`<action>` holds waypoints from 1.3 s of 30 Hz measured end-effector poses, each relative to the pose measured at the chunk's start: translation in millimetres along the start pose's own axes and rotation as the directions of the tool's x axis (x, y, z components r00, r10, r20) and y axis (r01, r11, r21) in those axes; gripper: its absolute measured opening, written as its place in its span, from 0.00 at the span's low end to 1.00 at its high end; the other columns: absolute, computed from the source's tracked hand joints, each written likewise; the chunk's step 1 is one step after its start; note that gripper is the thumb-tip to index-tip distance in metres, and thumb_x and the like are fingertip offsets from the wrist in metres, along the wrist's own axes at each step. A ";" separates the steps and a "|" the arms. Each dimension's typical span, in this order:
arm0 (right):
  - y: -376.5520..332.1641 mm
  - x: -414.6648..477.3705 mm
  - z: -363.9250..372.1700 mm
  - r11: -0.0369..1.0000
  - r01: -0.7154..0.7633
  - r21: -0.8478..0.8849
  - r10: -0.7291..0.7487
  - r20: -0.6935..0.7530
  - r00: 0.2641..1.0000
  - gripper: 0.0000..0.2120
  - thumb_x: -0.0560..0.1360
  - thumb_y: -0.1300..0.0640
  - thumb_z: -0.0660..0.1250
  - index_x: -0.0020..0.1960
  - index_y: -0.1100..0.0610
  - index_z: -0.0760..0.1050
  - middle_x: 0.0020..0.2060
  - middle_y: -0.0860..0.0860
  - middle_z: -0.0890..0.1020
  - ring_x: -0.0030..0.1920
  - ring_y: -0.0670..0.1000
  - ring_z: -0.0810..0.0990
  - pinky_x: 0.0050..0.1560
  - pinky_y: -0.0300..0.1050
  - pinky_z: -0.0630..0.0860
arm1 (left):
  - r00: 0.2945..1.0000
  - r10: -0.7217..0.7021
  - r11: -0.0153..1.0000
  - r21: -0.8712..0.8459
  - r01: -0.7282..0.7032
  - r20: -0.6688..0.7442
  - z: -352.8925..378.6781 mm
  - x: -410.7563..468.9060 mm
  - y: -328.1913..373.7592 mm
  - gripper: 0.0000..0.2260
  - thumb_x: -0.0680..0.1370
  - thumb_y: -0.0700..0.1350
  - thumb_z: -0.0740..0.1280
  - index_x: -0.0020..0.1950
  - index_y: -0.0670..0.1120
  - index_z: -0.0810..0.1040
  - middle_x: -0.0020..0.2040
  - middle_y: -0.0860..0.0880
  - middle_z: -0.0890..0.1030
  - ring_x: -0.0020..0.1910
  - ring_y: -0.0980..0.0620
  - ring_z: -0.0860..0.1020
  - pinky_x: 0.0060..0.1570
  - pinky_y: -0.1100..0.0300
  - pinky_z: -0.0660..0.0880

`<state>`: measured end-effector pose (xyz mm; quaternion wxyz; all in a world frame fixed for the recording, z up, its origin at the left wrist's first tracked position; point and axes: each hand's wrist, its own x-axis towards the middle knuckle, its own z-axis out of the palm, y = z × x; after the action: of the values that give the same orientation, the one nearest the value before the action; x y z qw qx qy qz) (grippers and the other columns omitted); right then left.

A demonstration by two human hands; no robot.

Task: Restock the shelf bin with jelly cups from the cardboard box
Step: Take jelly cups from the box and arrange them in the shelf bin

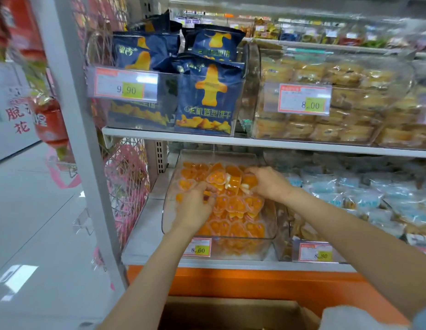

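A clear plastic shelf bin (pixel 169 210) on the lower shelf holds several orange jelly cups (pixel 233 210). Both my hands are inside the bin over the pile. My left hand (pixel 195 206) has its fingers curled around cups at the left middle. My right hand (pixel 266 182) grips a cluster of cups at the upper right. Between the two hands a few cups sit raised above the pile. The cardboard box (pixel 231 310) stands open at the bottom of the view, below the shelf; its inside is mostly out of sight.
A price tag (pixel 197 250) hangs on the bin's front. Blue snack bags (pixel 207 98) and a bin of wrapped cakes (pixel 326 115) fill the shelf above. Pale blue packets (pixel 374 198) lie to the right. A grey upright post (pixel 83 139) stands left, with floor beyond.
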<state>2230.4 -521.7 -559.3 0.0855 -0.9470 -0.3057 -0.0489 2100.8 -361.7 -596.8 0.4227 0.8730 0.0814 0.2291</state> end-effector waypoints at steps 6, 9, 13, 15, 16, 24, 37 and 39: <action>1.8 2.8 -5.8 0.999 -0.051 -0.013 0.050 -0.069 0.996 0.12 0.78 0.54 0.61 0.58 0.55 0.78 0.54 0.58 0.81 0.54 0.59 0.79 0.50 0.46 0.74 | 1.000 0.007 1.000 0.012 -0.007 -0.027 8.7 -1.4 2.3 0.06 0.77 0.37 0.64 0.51 0.43 0.79 0.54 0.47 0.79 0.50 0.49 0.78 0.41 0.69 0.66; 2.0 6.9 -8.8 0.994 -0.107 -0.009 0.106 -0.078 0.991 0.11 0.79 0.56 0.60 0.55 0.58 0.79 0.53 0.58 0.81 0.54 0.58 0.79 0.51 0.45 0.73 | 1.000 0.010 1.000 -0.020 -0.010 -0.001 13.1 -3.8 5.6 0.06 0.77 0.38 0.64 0.52 0.43 0.79 0.53 0.49 0.77 0.49 0.52 0.76 0.46 0.63 0.72; -1.1 3.4 -17.0 0.986 -0.152 0.066 0.161 -0.162 0.974 0.09 0.77 0.59 0.62 0.52 0.58 0.80 0.51 0.58 0.82 0.52 0.58 0.79 0.47 0.44 0.73 | 0.999 0.018 1.000 0.004 -0.018 0.050 20.1 -4.6 6.2 0.07 0.76 0.39 0.66 0.53 0.44 0.79 0.52 0.50 0.79 0.47 0.54 0.77 0.44 0.63 0.73; -3.6 -9.4 -22.8 0.988 -0.120 0.095 0.138 -0.220 0.966 0.08 0.76 0.57 0.64 0.50 0.55 0.81 0.49 0.53 0.83 0.51 0.55 0.80 0.47 0.43 0.72 | 0.998 0.001 0.999 -0.045 0.003 0.070 23.9 -2.9 7.1 0.08 0.75 0.39 0.67 0.54 0.45 0.77 0.52 0.50 0.80 0.48 0.52 0.78 0.46 0.60 0.76; -4.7 -17.6 -24.8 0.993 -0.082 0.090 0.102 -0.254 0.962 0.07 0.76 0.57 0.65 0.49 0.54 0.82 0.48 0.51 0.84 0.50 0.52 0.80 0.49 0.43 0.72 | 0.996 -0.035 0.991 -0.126 0.046 0.082 25.3 -2.5 8.9 0.08 0.76 0.39 0.67 0.54 0.45 0.77 0.51 0.49 0.80 0.48 0.51 0.78 0.47 0.58 0.77; -4.2 -62.9 2.6 0.912 0.409 -0.009 -0.370 -0.447 0.815 0.03 0.64 0.59 0.70 0.35 0.54 0.76 0.37 0.48 0.79 0.40 0.50 0.75 0.47 0.44 0.65 | 0.902 -0.220 0.641 -0.643 0.420 0.371 28.7 -11.3 26.9 0.21 0.73 0.45 0.70 0.63 0.41 0.70 0.56 0.40 0.79 0.50 0.48 0.82 0.48 0.60 0.80; -5.7 -53.8 -23.0 0.931 0.366 0.020 -0.365 -0.033 0.931 0.35 0.70 0.41 0.71 0.73 0.45 0.62 0.61 0.46 0.72 0.60 0.47 0.68 0.58 0.43 0.62 | 0.915 -0.110 0.719 -0.604 0.344 0.389 18.3 -10.7 26.7 0.13 0.76 0.39 0.66 0.60 0.44 0.73 0.49 0.44 0.80 0.43 0.52 0.81 0.41 0.63 0.79; -7.9 -52.5 -30.1 0.940 0.337 -0.044 -0.339 -0.035 0.940 0.33 0.69 0.37 0.69 0.71 0.45 0.65 0.60 0.46 0.74 0.58 0.47 0.69 0.56 0.43 0.61 | 0.919 -0.106 0.783 -0.539 0.312 0.379 15.5 -8.5 26.9 0.11 0.76 0.44 0.67 0.58 0.47 0.74 0.48 0.46 0.81 0.43 0.53 0.82 0.42 0.60 0.79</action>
<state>2182.2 -551.1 -536.3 0.0647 -0.8806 -0.4610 -0.0886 2099.2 -392.4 -587.1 0.7027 0.7093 0.0326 0.0455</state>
